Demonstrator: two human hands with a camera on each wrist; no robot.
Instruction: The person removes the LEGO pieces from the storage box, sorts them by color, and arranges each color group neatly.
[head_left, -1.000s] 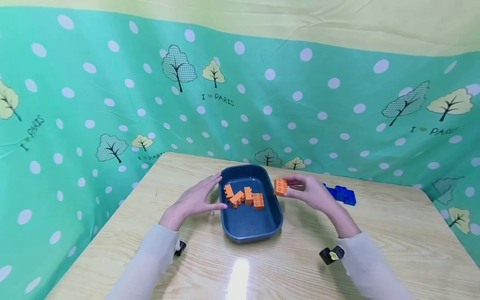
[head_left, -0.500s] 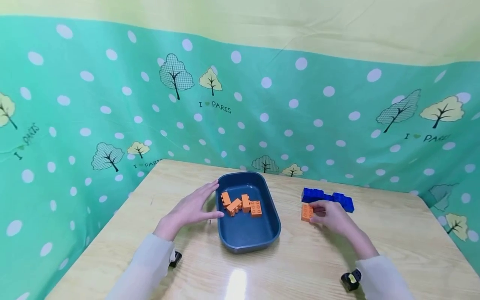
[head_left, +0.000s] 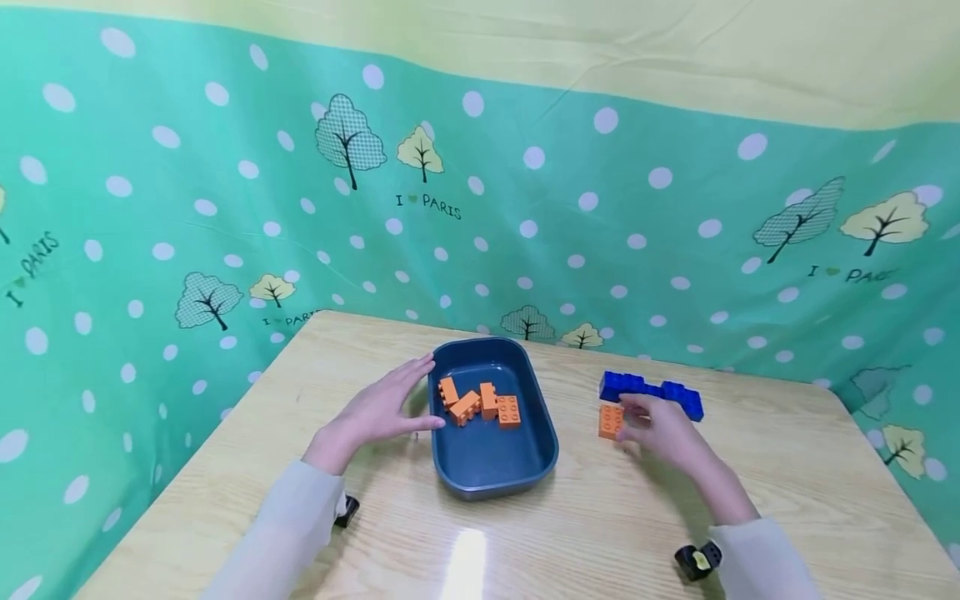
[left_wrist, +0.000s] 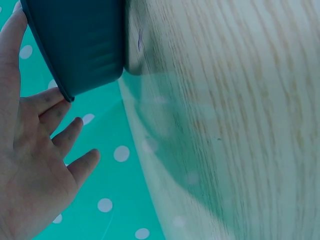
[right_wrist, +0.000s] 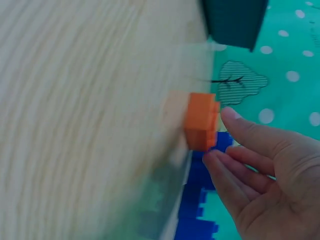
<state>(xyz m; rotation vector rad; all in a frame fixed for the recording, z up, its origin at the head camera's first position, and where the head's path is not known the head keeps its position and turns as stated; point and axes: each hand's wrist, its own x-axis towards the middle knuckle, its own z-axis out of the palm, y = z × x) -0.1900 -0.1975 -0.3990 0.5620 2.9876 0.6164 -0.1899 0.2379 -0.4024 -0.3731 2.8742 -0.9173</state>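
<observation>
A dark blue rectangular box (head_left: 495,477) stands on the table with several orange building bricks (head_left: 508,411) inside. My left hand (head_left: 372,412) is at its left side, fingers extended and thumb near the rim; the left wrist view shows fingertips touching the box rim (left_wrist: 71,98). Right of the box, another orange brick (head_left: 611,422) rests on the table, studs upward. My right hand (head_left: 663,427) is beside that brick, the thumb slightly apart from it and a fingertip close to its end in the right wrist view (right_wrist: 200,122). Whether that fingertip touches is unclear.
Dark blue building bricks (head_left: 621,385) lie in a row just behind the orange brick and my right hand. A green dotted curtain (head_left: 480,208) hangs behind the wooden table (head_left: 795,467).
My right hand has carried an orange brick from beside the box's right rim to the table before the blue bricks, and its grip has loosened. My left hand has stayed at the box.
</observation>
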